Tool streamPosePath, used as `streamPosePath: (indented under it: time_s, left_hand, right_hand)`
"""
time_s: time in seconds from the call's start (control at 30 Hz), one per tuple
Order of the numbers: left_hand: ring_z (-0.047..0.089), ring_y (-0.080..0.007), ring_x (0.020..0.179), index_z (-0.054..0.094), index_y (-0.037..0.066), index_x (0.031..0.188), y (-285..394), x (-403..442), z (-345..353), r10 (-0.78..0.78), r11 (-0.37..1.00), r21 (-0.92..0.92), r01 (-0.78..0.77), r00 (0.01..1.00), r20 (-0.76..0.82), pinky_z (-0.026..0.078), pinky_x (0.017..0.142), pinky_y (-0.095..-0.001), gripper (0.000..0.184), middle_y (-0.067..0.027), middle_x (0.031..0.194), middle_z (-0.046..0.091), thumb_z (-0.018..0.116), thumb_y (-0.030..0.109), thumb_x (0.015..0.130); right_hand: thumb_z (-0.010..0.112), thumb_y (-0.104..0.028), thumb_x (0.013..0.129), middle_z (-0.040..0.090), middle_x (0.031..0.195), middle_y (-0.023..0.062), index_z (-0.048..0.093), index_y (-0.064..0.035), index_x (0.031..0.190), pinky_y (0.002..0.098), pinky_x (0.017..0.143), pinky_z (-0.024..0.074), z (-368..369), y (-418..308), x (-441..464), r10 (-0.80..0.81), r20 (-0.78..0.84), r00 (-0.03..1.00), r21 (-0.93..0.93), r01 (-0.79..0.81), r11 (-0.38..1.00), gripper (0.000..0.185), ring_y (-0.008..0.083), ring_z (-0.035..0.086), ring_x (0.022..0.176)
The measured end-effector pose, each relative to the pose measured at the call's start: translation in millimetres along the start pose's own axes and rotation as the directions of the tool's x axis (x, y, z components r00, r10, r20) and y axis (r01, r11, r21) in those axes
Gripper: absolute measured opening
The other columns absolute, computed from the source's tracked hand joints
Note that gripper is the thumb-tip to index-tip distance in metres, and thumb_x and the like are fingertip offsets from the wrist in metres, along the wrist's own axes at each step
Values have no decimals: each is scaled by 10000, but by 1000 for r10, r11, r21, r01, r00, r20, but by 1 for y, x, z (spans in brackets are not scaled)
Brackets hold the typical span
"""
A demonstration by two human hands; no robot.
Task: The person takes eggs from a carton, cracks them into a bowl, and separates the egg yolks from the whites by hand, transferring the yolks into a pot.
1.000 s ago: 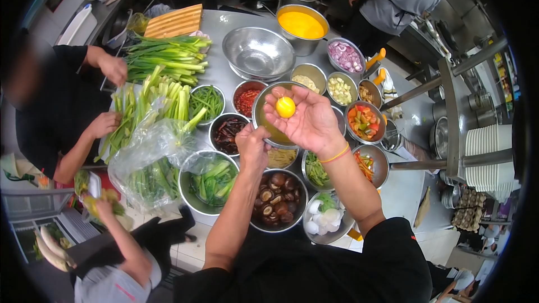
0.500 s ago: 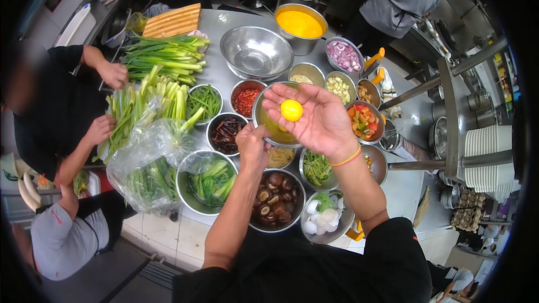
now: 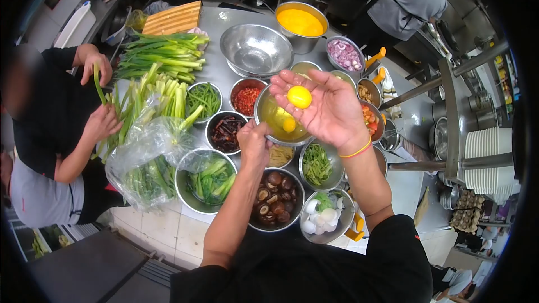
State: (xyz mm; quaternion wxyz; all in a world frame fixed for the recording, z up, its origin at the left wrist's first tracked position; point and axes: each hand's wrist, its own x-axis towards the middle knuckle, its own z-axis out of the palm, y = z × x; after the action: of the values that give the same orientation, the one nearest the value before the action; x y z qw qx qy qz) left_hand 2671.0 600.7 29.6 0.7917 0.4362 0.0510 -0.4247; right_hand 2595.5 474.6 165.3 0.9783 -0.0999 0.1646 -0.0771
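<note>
My left hand [image 3: 254,141] grips the rim of a metal bowl [image 3: 261,113] held over the table. Inside the bowl lie clear egg white and a yolk [image 3: 289,124]. My right hand [image 3: 331,106] is palm up above the bowl's right side, its fingers spread and slightly curled. A whole yellow yolk [image 3: 299,97] rests on those fingers. Below, a bowl of eggshells [image 3: 321,220] stands near the table's front edge, beside a bowl of brown mushrooms [image 3: 278,199].
A co-worker's hands [image 3: 104,122] handle green stalks [image 3: 163,98] at the left. Around my hands stand a colander [image 3: 256,50], a pot of orange liquid [image 3: 301,21], a bowl of leafy greens [image 3: 208,182] and red onions [image 3: 344,55]. Metal rails [image 3: 421,165] cross the right side.
My right hand has shifted right with the yolk, uncovering another yolk in the bowl. The co-worker at the left has lifted a green stalk. A person in grey has moved farther left behind that co-worker.
</note>
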Motion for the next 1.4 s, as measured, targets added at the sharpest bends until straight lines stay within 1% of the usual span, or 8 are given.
streamPosePath:
  time_s: [0.5,0.77,0.87,0.93,1.07,1.17,1.3,1.4]
  left_hand:
    - [436,-120,409,590,-12,791,-2,22,8,4,999,-49,-4,1000,10,423,401,-270,113,-71,640,577,538,-59,701]
    - [467,-81,463,616,-14,849,-5,20,8,15,1000,-12,-15,1000,-1,349,405,-207,164,-59,710,619,537,-69,716]
    - [470,-73,470,618,-3,855,-4,16,8,11,1000,-7,-11,1000,-6,341,407,-201,170,-51,712,622,539,-71,721]
    - [473,-73,474,618,-2,851,-4,15,4,5,1000,-3,-5,1000,-12,340,410,-199,165,-49,710,622,542,-70,722]
    - [479,-72,477,618,-2,848,-6,17,-3,1,1000,8,0,998,-61,338,416,-195,166,-43,712,625,538,-75,722]
    - [481,-75,472,617,-11,857,-5,17,-5,1,1000,-14,-2,998,-64,350,415,-200,182,-47,717,630,532,-86,715]
    - [461,-88,435,604,-26,858,-4,18,-6,16,999,-40,-17,1000,-22,372,399,-216,180,-66,696,619,532,-89,706]
    - [457,-93,429,600,-25,844,-7,21,-9,11,998,-57,-14,999,-43,371,395,-217,170,-68,685,611,529,-90,704]
  right_hand:
    - [398,-182,959,500,1211,268,416,152,1189,463,1024,453,5,-76,44,-99,33,995,-30,100,995,406,385,521,1145]
    - [396,-224,958,399,1328,267,387,78,1261,490,1020,425,-21,-208,175,-340,-231,912,-41,340,940,428,398,449,1213]
    - [442,-262,932,345,1397,233,384,57,1293,498,1027,400,-45,-234,225,-497,-374,783,-204,454,868,485,402,392,1270]
    - [471,-270,914,357,1375,201,393,38,1282,504,1020,396,-86,-268,260,-463,-413,784,-320,351,880,486,401,392,1256]
    - [505,-264,896,418,1266,210,413,49,1207,484,988,425,-86,-239,234,-561,-492,666,-523,289,802,451,390,433,1199]
    - [476,-266,927,308,1423,263,211,98,1402,430,1097,329,-63,-183,169,-437,-323,840,-347,324,880,654,391,344,1330]
    - [428,-232,956,415,1322,299,367,123,1254,461,1023,431,-45,-99,75,-287,-198,937,-246,236,940,467,418,458,1231]
    - [515,-224,910,517,1139,233,458,88,1114,406,942,492,-46,-45,28,-191,-201,961,-167,159,973,377,342,544,1095]
